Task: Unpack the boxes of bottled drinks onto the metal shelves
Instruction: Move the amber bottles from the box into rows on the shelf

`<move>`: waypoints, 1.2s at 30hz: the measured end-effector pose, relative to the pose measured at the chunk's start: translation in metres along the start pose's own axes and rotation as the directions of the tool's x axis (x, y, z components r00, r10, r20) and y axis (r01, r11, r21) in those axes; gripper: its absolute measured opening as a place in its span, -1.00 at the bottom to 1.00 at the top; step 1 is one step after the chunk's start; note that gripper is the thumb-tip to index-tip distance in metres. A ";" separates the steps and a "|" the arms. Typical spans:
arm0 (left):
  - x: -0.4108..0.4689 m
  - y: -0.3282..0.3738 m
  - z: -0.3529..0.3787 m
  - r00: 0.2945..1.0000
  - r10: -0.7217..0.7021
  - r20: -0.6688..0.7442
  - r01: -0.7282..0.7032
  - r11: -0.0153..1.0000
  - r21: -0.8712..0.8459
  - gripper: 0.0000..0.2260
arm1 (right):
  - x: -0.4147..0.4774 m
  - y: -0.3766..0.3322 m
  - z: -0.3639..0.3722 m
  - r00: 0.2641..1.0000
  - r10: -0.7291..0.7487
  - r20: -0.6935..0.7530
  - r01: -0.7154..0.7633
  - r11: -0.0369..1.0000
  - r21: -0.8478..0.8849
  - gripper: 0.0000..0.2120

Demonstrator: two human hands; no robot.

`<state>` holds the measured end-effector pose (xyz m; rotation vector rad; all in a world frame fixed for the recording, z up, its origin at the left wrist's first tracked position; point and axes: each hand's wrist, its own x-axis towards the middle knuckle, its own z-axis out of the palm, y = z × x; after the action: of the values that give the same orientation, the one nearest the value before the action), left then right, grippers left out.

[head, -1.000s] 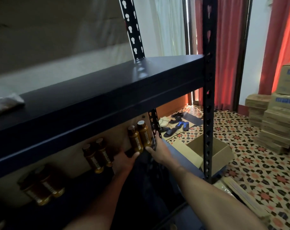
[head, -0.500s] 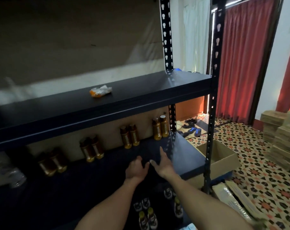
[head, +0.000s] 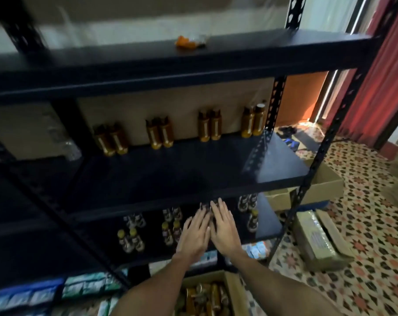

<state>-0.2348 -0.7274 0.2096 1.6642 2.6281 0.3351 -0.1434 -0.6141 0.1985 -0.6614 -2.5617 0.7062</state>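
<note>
done: four pairs of brown bottles [head: 203, 128] stand at the back of the middle shelf [head: 193, 169] | left: box [head: 235, 290] on the floor holds more bottles, judged mostly unpacked yet | hands: left hand [head: 194, 233] and right hand [head: 225, 229] side by side, fingers straight, empty

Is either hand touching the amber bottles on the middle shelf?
Apart. Head view: left hand and right hand are open in front of the lower shelf, while the amber bottles stand at the middle shelf's back.

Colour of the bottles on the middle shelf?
Amber-brown bottles; only the head view shows them.
</note>
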 end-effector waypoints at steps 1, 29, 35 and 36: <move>-0.014 -0.002 0.012 0.998 -0.032 0.047 0.033 0.999 -0.018 -0.44 | -0.013 0.003 0.011 1.000 -0.003 0.024 0.003 1.000 -0.002 -0.38; -0.124 -0.036 0.265 0.774 -0.077 0.628 0.272 0.937 -0.221 -0.57 | -0.201 0.141 0.200 0.765 0.275 0.582 -0.252 0.960 -0.123 -0.49; -0.128 -0.067 0.375 0.720 -0.033 0.693 0.209 0.963 -0.171 -0.60 | -0.232 0.201 0.282 0.732 0.280 0.621 -0.305 0.950 -0.069 -0.53; -0.129 -0.072 0.393 0.710 -0.035 0.704 0.208 0.965 -0.161 -0.60 | -0.236 0.210 0.294 0.728 0.287 0.623 -0.319 0.946 -0.063 -0.53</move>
<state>-0.1938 -0.8044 -0.2007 1.1994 2.0114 -0.0132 -0.0261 -0.6885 -0.2095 -0.9801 -3.0469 1.2837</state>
